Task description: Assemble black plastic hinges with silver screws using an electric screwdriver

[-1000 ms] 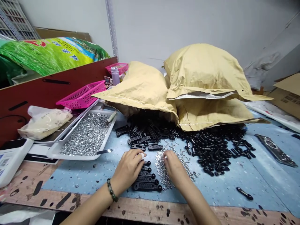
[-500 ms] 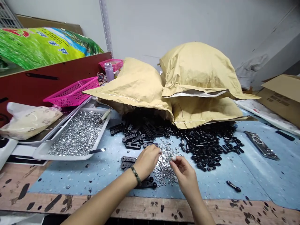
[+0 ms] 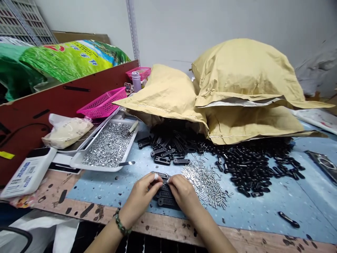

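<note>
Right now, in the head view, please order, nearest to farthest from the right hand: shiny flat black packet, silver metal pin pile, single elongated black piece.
1. Silver metal pin pile, right of the right hand.
2. Single elongated black piece, farther right, near the front.
3. Shiny flat black packet, right edge.

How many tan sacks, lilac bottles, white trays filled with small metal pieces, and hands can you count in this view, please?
Tan sacks: 3
Lilac bottle: 1
White tray filled with small metal pieces: 1
Hands, the left hand and the right hand: 2
Total: 7
</note>
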{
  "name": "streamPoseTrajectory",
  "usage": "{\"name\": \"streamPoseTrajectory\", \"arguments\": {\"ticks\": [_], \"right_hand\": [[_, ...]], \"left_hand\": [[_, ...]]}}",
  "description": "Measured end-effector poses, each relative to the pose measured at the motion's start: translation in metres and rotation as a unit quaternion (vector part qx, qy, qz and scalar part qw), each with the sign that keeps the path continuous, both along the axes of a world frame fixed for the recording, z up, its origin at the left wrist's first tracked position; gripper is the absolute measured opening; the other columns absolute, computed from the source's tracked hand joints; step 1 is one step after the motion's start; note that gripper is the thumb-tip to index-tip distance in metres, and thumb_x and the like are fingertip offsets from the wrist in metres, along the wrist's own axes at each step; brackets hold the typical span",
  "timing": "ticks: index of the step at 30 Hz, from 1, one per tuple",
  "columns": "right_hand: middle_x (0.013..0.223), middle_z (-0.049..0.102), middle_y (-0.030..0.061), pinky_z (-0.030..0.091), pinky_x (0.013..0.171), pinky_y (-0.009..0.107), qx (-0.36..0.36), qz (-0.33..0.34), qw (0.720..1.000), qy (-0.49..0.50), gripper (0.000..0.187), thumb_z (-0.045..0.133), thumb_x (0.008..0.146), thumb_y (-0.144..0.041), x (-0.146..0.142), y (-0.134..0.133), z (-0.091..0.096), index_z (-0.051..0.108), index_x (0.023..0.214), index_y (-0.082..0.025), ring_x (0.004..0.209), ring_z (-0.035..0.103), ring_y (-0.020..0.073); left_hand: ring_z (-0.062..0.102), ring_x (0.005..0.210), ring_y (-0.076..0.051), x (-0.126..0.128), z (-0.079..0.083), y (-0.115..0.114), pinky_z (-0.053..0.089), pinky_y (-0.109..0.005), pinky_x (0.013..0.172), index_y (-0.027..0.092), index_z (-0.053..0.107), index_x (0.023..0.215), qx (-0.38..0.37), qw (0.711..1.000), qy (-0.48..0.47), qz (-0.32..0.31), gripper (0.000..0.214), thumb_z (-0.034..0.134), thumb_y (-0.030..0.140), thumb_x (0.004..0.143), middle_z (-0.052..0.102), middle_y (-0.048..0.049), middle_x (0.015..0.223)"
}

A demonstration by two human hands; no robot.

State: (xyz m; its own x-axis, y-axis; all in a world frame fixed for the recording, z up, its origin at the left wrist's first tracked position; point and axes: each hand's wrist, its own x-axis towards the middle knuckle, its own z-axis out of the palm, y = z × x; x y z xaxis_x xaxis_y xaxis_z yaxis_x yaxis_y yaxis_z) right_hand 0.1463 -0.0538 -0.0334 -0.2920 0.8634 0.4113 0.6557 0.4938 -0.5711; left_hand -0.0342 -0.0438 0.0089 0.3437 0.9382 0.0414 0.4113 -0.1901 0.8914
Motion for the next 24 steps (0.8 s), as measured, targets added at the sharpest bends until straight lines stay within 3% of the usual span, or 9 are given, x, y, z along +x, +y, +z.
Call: {"name": "streamPoseTrajectory", "arguments": {"ticks": [3, 6, 10, 16, 21, 24], "right_hand": [[0.087, 0.062, 0.0065, 0.049, 0.072, 0.034, 0.007, 0.008, 1.0, -0.014, 0.018, 0.042, 0.093, -0.015, 0.004, -0.001, 0.006, 0.059, 0.087, -0.019, 0.082, 0.057, 0.0199], [0.107, 0.058, 0.0093, 0.05, 0.082, 0.037, 0.002, -0.018, 1.0, 0.021, 0.015, 0.047, 0.092, -0.019, 0.02, -0.003, 0.016, 0.059, 0.101, -0.021, 0.097, 0.057, 0.022], [0.105, 0.056, 0.0098, 0.05, 0.083, 0.036, 0.011, -0.127, 0.99, 0.056, 0.017, 0.045, 0.093, -0.024, 0.062, -0.006, 0.022, 0.057, 0.105, -0.02, 0.098, 0.057, 0.0218], [0.103, 0.059, 0.0116, 0.049, 0.082, 0.035, -0.017, -0.275, 0.958, -0.079, 0.023, 0.041, 0.092, -0.023, 0.121, 0.005, 0.012, 0.058, 0.106, -0.015, 0.092, 0.06, 0.0223], [0.108, 0.062, 0.011, 0.042, 0.089, 0.035, -0.058, -0.264, 0.95, -0.155, 0.028, 0.047, 0.085, -0.013, 0.13, 0.041, 0.008, 0.06, 0.11, -0.016, 0.1, 0.056, 0.0237], [0.1, 0.064, 0.0112, 0.041, 0.085, 0.034, -0.08, -0.251, 0.946, -0.188, 0.025, 0.047, 0.083, -0.006, 0.125, 0.059, 0.006, 0.064, 0.098, -0.016, 0.095, 0.055, 0.0237]], "left_hand": [[0.056, 0.079, -0.017, 0.007, 0.0, -0.003, 0.043, -0.028, 0.069, 0.021, 0.058, 0.083, 0.008, 1.0, 0.017, -0.008, 0.012, 0.049, 0.024, 0.09, 0.06, 0.001, 0.083], [0.057, 0.078, -0.017, 0.015, -0.005, -0.005, 0.044, -0.029, 0.07, 0.021, 0.056, 0.086, 0.022, 0.999, 0.034, -0.021, 0.007, 0.05, 0.021, 0.09, 0.06, 0.0009, 0.084], [0.055, 0.08, -0.02, 0.026, -0.015, -0.005, 0.045, -0.034, 0.071, 0.021, 0.051, 0.082, 0.094, 0.987, 0.102, -0.079, 0.011, 0.047, 0.016, 0.09, 0.058, -0.0009, 0.083], [0.052, 0.079, -0.023, 0.034, -0.019, 0.0, 0.045, -0.039, 0.068, 0.019, 0.05, 0.082, 0.148, 0.967, 0.175, -0.113, 0.017, 0.039, 0.018, 0.095, 0.056, -0.0038, 0.083], [0.053, 0.077, -0.023, 0.037, -0.013, 0.007, 0.045, -0.039, 0.068, 0.019, 0.05, 0.078, 0.12, 0.966, 0.195, -0.121, 0.022, 0.037, 0.022, 0.095, 0.054, -0.0039, 0.079], [0.054, 0.077, -0.023, 0.036, -0.011, 0.008, 0.046, -0.038, 0.068, 0.02, 0.051, 0.079, 0.097, 0.969, 0.188, -0.124, 0.021, 0.037, 0.024, 0.094, 0.055, -0.0038, 0.081]]}}
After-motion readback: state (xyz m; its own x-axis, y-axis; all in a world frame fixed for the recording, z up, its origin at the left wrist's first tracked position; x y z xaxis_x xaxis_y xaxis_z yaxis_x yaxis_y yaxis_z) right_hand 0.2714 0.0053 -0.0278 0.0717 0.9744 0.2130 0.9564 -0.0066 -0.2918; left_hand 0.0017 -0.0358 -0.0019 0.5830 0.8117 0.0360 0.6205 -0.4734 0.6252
